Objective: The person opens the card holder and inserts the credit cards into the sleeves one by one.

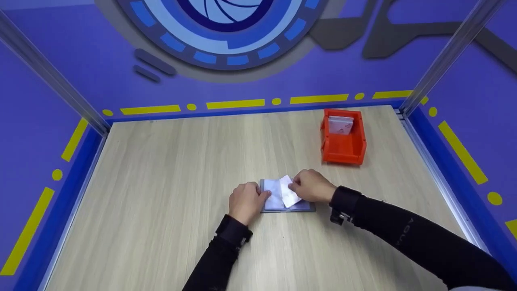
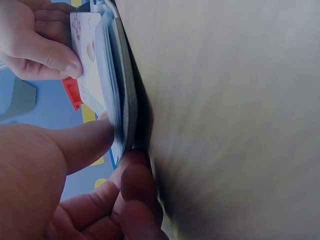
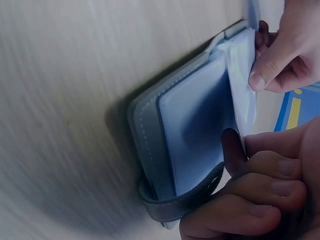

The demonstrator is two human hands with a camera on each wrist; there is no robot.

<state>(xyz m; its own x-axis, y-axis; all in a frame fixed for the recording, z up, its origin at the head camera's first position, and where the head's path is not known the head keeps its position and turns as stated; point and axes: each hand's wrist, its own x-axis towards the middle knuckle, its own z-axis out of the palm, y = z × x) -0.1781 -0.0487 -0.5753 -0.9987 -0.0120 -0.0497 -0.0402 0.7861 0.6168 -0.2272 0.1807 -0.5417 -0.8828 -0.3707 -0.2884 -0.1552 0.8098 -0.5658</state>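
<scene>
A grey card holder (image 1: 274, 195) with clear plastic sleeves lies spread on the table. My left hand (image 1: 246, 203) grips its left edge, thumb over the sleeves and fingers beneath the cover, as the left wrist view shows. Between thumb and forefinger, my right hand (image 1: 314, 186) pinches a white card (image 1: 289, 195), tilted over the middle of the holder. Its printed face (image 2: 86, 42) carries a small branch-like pattern. In the right wrist view, a strap (image 3: 172, 206) curves off the cover's edge beside the right fingers, and the right-side sleeve (image 3: 197, 127) lies flat.
Behind the right hand stands a red-orange open bin (image 1: 343, 157) with several printed cards (image 1: 340, 125) upright at its back end. Blue-purple panels (image 1: 226, 91) wall the table (image 1: 169, 173) at the back and both sides.
</scene>
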